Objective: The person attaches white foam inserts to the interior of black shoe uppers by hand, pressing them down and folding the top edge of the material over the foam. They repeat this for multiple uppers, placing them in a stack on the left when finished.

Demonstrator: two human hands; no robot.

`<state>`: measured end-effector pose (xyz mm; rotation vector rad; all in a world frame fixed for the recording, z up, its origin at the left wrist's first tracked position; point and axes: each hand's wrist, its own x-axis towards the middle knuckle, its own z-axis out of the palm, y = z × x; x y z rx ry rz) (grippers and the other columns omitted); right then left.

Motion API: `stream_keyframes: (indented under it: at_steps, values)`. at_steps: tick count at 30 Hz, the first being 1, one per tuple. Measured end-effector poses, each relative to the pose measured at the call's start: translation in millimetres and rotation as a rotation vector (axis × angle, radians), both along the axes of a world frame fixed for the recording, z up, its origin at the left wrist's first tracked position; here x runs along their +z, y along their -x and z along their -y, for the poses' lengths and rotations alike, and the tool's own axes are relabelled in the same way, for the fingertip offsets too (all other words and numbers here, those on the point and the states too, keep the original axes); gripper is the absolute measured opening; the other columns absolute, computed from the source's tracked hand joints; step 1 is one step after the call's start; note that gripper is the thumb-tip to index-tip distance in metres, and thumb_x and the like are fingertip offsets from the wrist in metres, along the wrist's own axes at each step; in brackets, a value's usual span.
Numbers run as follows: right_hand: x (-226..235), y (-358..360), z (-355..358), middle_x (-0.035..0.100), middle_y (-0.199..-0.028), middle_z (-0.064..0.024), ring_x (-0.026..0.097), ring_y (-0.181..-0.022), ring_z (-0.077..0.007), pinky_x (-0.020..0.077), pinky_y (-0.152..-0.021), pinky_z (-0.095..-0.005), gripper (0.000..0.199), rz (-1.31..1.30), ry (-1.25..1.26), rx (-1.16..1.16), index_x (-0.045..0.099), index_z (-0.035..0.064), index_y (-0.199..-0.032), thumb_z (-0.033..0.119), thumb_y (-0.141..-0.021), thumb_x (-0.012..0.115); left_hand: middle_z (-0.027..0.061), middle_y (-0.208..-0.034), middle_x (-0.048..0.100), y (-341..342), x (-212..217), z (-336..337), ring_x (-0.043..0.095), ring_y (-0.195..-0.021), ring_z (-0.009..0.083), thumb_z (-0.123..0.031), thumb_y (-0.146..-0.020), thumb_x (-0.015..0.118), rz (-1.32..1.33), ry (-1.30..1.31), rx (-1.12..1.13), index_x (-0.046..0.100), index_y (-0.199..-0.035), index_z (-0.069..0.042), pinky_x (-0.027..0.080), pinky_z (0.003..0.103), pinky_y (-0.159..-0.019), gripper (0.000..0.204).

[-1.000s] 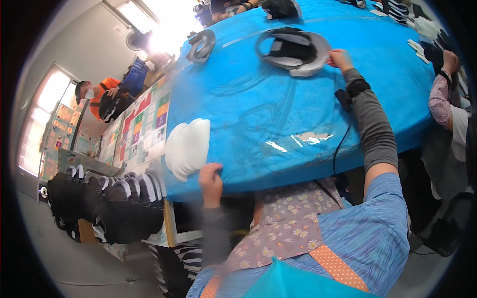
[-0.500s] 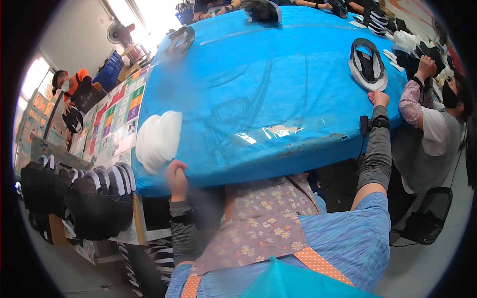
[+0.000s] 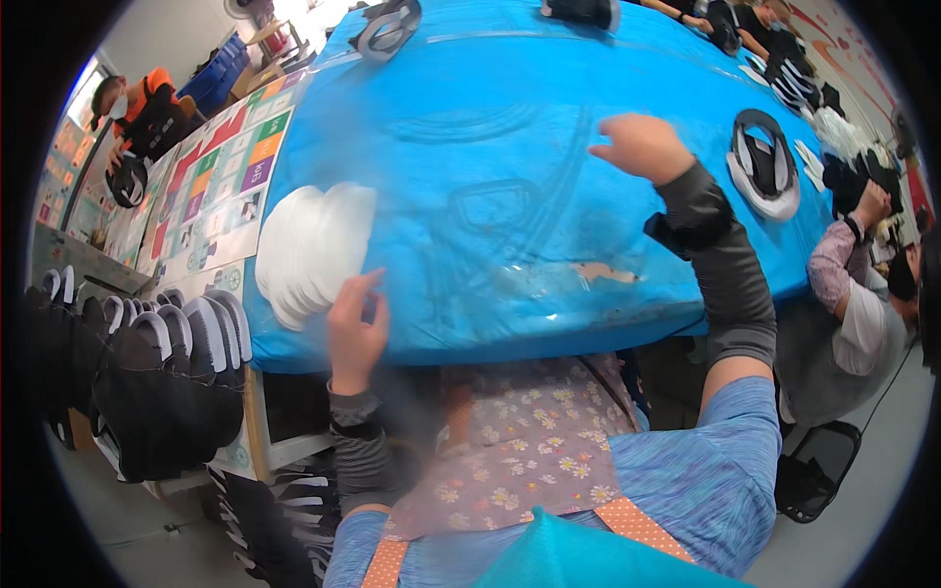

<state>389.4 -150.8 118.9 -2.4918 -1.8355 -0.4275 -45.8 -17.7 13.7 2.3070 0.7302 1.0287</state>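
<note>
A fanned stack of white insole-shaped sheets lies at the left of the blue-covered table. Beside its near right edge is my left hand, thumb and forefinger parted, with nothing visible in it. Over the middle right of the table hovers my right hand, back upward and fingertips toward the left. Its fingers look loosely bent and slightly apart, and I see nothing held; its underside is hidden. Farther right, away from that hand, a black shoe upper with a pale grey rim rests on the table.
More dark shoe pieces lie at the far edge. Black shoe uppers hang in rows at the left. A co-worker's pink sleeve is at the right. Another person handles a shoe at the far left.
My right hand has moved left from the shoe upper to over the table's middle. My left hand has risen a little beside the white stack, its fingers parting. The whole view has shifted.
</note>
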Motion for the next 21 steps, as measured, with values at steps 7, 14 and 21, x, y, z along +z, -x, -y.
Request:
stream_keyframes:
  at_steps: [7, 14, 21]
  values:
    - [-12, 56, -213, 0.074, -0.099, -0.0149, 0.071, -0.096, -0.0362, 0.0573, -0.078, -0.0482, 0.036, -0.008, 0.282, 0.23, 0.076, 0.0114, -0.101, 0.044, -0.086, 0.071, 0.0121, -0.095, 0.07, 7, 6, -9, 0.067, -0.078, 0.0262, 0.001, -0.085, 0.068, -0.016, 0.154, -0.029, 0.07, -0.113, -0.006, 0.054, 0.036, -0.072, 0.028]
    - [-51, 69, -418, 0.067, -0.126, -0.0214, 0.063, -0.117, -0.038, 0.0496, -0.102, -0.0458, 0.057, -0.486, -0.111, 0.332, 0.065, 0.0055, -0.128, 0.043, -0.085, 0.071, 0.0117, -0.085, 0.069, 10, 5, -9, 0.066, -0.074, 0.0287, -0.003, -0.085, 0.072, -0.042, 0.116, 0.076, 0.071, -0.105, -0.004, 0.053, 0.038, -0.069, 0.02]
    - [-68, 57, -532, 0.046, -0.151, -0.0215, 0.032, -0.142, -0.0522, 0.0335, -0.117, -0.0516, 0.075, -0.793, -0.424, 0.051, 0.047, 0.017, -0.152, 0.049, -0.087, 0.069, 0.011, -0.086, 0.07, 10, -7, -5, 0.066, -0.073, 0.0277, -0.005, -0.085, 0.074, -0.078, 0.135, 0.087, 0.072, -0.106, -0.005, 0.052, 0.039, -0.067, 0.021]
